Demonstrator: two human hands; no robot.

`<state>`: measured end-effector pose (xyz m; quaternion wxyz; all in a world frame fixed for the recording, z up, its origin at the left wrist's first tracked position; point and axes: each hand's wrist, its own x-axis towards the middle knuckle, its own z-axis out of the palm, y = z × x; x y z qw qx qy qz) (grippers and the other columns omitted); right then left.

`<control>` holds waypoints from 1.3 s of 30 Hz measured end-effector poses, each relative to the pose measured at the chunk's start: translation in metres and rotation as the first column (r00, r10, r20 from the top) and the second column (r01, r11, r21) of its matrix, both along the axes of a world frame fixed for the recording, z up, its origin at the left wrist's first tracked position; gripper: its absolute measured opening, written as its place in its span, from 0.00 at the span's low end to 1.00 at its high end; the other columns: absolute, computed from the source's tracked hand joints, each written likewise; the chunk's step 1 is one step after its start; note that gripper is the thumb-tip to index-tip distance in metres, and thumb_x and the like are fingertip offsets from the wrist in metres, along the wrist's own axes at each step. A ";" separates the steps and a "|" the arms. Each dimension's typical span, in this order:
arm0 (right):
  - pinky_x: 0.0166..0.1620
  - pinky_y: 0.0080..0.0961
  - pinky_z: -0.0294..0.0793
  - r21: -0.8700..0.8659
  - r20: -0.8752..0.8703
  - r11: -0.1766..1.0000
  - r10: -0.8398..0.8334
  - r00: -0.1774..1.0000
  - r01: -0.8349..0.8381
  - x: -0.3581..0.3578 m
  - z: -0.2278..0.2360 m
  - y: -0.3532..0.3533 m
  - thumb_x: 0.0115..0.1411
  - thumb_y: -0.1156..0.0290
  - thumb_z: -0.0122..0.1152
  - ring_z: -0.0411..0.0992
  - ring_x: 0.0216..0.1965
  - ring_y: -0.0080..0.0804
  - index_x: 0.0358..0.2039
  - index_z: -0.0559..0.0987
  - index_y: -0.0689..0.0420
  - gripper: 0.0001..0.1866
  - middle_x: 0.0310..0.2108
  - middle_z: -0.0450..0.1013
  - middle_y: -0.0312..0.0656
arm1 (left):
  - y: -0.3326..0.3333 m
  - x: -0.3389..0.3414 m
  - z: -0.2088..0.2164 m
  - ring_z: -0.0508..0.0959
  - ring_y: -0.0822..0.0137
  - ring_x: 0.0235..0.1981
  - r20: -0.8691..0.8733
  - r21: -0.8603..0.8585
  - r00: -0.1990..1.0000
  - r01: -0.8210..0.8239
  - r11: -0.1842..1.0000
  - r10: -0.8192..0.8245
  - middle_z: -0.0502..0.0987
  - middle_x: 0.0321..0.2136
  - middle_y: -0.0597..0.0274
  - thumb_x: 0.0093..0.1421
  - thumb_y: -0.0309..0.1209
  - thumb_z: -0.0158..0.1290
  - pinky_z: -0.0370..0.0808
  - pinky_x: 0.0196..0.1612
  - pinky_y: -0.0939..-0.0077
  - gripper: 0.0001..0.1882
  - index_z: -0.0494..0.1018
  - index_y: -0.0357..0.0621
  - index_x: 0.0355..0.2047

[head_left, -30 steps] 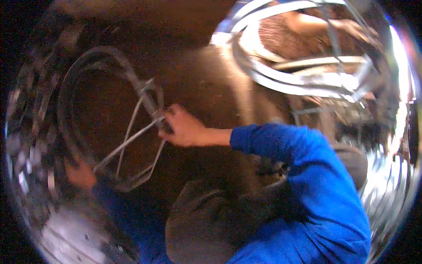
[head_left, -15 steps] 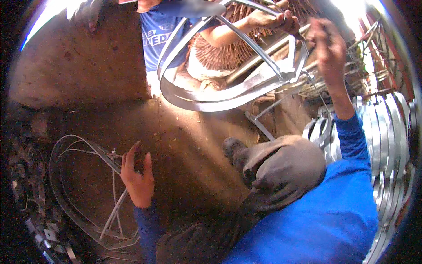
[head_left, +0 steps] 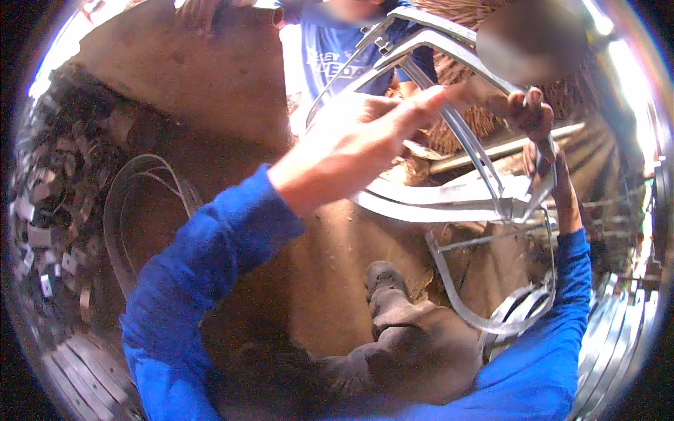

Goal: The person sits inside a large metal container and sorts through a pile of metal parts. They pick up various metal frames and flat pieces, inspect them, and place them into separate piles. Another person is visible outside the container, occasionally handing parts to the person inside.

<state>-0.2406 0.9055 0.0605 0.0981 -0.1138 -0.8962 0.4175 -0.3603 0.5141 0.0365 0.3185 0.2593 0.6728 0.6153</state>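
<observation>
A silvery metal frame (head_left: 449, 207) of bent flat strips, with a curved lower band and straight bars, is held up in front of me. My right hand (head_left: 546, 158) is closed round its right-hand corner. Another person's hand (head_left: 526, 112) grips the same side just above mine. My left hand (head_left: 358, 144) is raised before the left part of the frame, fingers stretched to the right and blurred by motion. I see nothing in it; whether its fingertips touch a bar I cannot tell.
A co-worker in a blue shirt (head_left: 337, 59) faces me across the frame. Another curved strip frame (head_left: 116, 210) lies at left, beside a heap of small metal pieces (head_left: 53, 224). Curved metal bands (head_left: 611, 351) are stacked at right. A brown board (head_left: 182, 70) stands at the back left.
My left hand has risen from low on the left to the held frame. The frame appears lower and further right, and my right hand has closed on its corner.
</observation>
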 end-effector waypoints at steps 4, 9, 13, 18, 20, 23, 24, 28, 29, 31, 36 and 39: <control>0.47 0.29 0.69 -0.007 0.009 0.998 0.062 0.998 -0.062 -0.007 -0.009 0.022 0.62 0.44 0.48 0.70 0.42 0.28 0.51 0.71 0.60 0.31 0.43 0.72 0.39 | 0.030 0.006 0.021 0.69 0.73 0.23 0.011 0.164 0.987 -0.158 0.974 0.159 0.70 0.17 0.66 0.62 0.60 0.43 0.66 0.28 0.71 0.32 0.78 0.41 0.33; 0.47 0.30 0.69 -0.024 -0.049 0.998 0.063 0.997 -0.064 0.003 -0.025 0.033 0.60 0.42 0.51 0.70 0.42 0.29 0.50 0.71 0.61 0.33 0.43 0.72 0.39 | 0.048 0.012 0.072 0.75 0.70 0.26 0.127 0.264 0.978 -0.196 0.945 0.167 0.77 0.23 0.58 0.65 0.49 0.46 0.72 0.33 0.70 0.24 0.78 0.39 0.32; 0.47 0.31 0.69 0.007 -0.133 0.998 0.061 0.989 -0.061 0.012 -0.026 0.020 0.58 0.40 0.53 0.70 0.42 0.30 0.50 0.70 0.61 0.35 0.42 0.72 0.40 | 0.061 -0.003 0.066 0.78 0.65 0.27 0.141 0.230 0.893 -0.450 0.863 0.428 0.79 0.24 0.54 0.63 0.49 0.48 0.73 0.33 0.67 0.24 0.76 0.36 0.35; 0.47 0.32 0.69 0.029 -0.191 0.996 0.087 0.978 -0.083 0.013 -0.022 0.005 0.56 0.39 0.55 0.70 0.41 0.31 0.50 0.70 0.63 0.38 0.41 0.72 0.40 | 0.066 -0.029 0.027 0.76 0.64 0.27 -0.221 0.395 0.764 -0.498 0.772 0.606 0.76 0.25 0.53 0.64 0.40 0.46 0.72 0.32 0.67 0.19 0.75 0.34 0.35; 0.47 0.33 0.69 0.050 -0.204 0.995 0.098 0.974 -0.090 0.013 -0.014 -0.005 0.55 0.38 0.57 0.70 0.41 0.31 0.50 0.70 0.63 0.39 0.41 0.72 0.41 | 0.059 -0.028 0.027 0.75 0.65 0.26 -0.125 0.475 0.822 -0.443 0.761 0.556 0.75 0.24 0.54 0.64 0.38 0.46 0.72 0.32 0.67 0.17 0.75 0.34 0.33; 0.47 0.33 0.69 0.054 -0.229 0.990 0.137 0.964 -0.128 0.011 -0.007 -0.014 0.53 0.37 0.58 0.70 0.41 0.32 0.50 0.69 0.64 0.41 0.41 0.72 0.41 | 0.051 -0.011 0.045 0.77 0.66 0.29 0.382 0.466 0.824 -0.563 0.683 0.419 0.77 0.28 0.54 0.64 0.36 0.46 0.75 0.36 0.71 0.16 0.74 0.32 0.34; 0.47 0.34 0.69 0.051 -0.236 0.988 0.150 0.960 -0.142 0.011 -0.005 -0.018 0.53 0.36 0.59 0.70 0.41 0.32 0.50 0.69 0.64 0.41 0.41 0.72 0.41 | 0.048 -0.005 0.047 0.78 0.67 0.30 0.426 0.454 0.795 -0.601 0.658 0.431 0.77 0.30 0.57 0.65 0.36 0.45 0.77 0.38 0.71 0.15 0.73 0.34 0.36; 0.48 0.32 0.67 0.055 -0.198 0.981 0.192 0.961 -0.184 0.029 0.007 -0.021 0.48 0.36 0.64 0.68 0.43 0.30 0.51 0.65 0.62 0.45 0.39 0.70 0.40 | 0.022 0.029 0.058 0.80 0.64 0.27 0.559 0.402 0.716 -0.675 0.619 0.418 0.79 0.29 0.51 0.64 0.36 0.50 0.81 0.32 0.70 0.17 0.74 0.29 0.35; 0.50 0.31 0.66 -0.001 -0.015 0.975 0.223 0.975 -0.223 0.028 0.011 -0.016 0.48 0.37 0.65 0.67 0.45 0.30 0.52 0.64 0.62 0.45 0.41 0.68 0.40 | 0.011 0.041 0.053 0.81 0.62 0.28 0.575 0.430 0.735 -0.646 0.631 0.360 0.79 0.30 0.51 0.65 0.37 0.51 0.81 0.33 0.70 0.18 0.74 0.29 0.36; 0.49 0.30 0.65 0.110 -0.006 0.958 0.267 0.964 -0.265 0.022 0.020 -0.026 0.48 0.39 0.66 0.65 0.45 0.30 0.51 0.65 0.62 0.43 0.43 0.65 0.41 | -0.006 0.060 0.057 0.81 0.62 0.29 0.606 0.332 0.715 -0.625 0.706 0.348 0.79 0.32 0.50 0.64 0.38 0.52 0.82 0.33 0.69 0.18 0.74 0.29 0.37; 0.38 0.27 0.65 0.237 0.060 0.888 0.390 0.919 -0.393 0.003 0.060 -0.099 0.41 0.31 0.65 0.65 0.33 0.26 0.35 0.74 0.60 0.41 0.27 0.66 0.36 | -0.049 0.099 0.047 0.81 0.61 0.38 0.688 0.342 0.691 -0.577 0.741 0.220 0.79 0.39 0.52 0.61 0.48 0.53 0.81 0.41 0.68 0.27 0.74 0.32 0.43; 0.29 0.25 0.64 0.436 -0.131 0.831 0.438 0.889 -0.346 -0.008 0.062 -0.137 0.39 0.39 0.69 0.63 0.24 0.22 0.25 0.73 0.58 0.32 0.19 0.65 0.32 | -0.072 0.109 0.036 0.81 0.59 0.39 0.712 0.328 0.669 -0.585 0.742 0.213 0.78 0.41 0.50 0.62 0.49 0.53 0.80 0.43 0.66 0.28 0.71 0.32 0.47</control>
